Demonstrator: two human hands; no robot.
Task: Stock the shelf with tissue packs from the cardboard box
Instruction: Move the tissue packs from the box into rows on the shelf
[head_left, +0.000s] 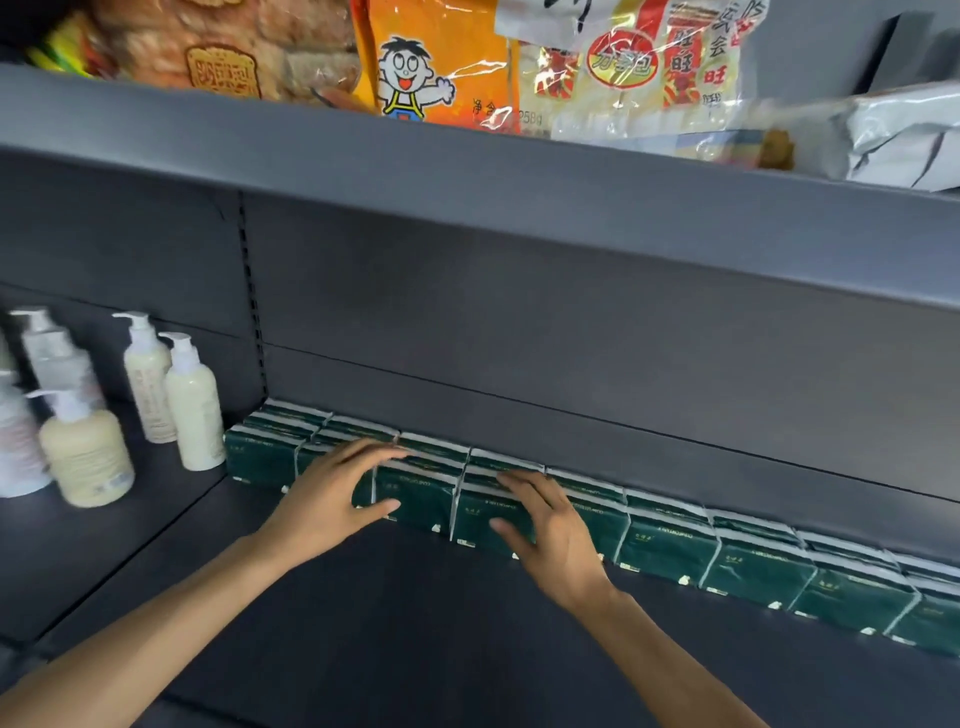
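A row of dark green, white-edged tissue packs lines the back of the dark grey metal shelf. The left hand and right hand rest on the packs, fingers straight, spread, gripping nothing. Cream pump bottles stand left.

Tissue packs along shelf back, pump bottles left.

Dark green tissue packs with white edges stand upright, touching, in a row along the grey shelf's back, running from 9 to 4 o'clock.
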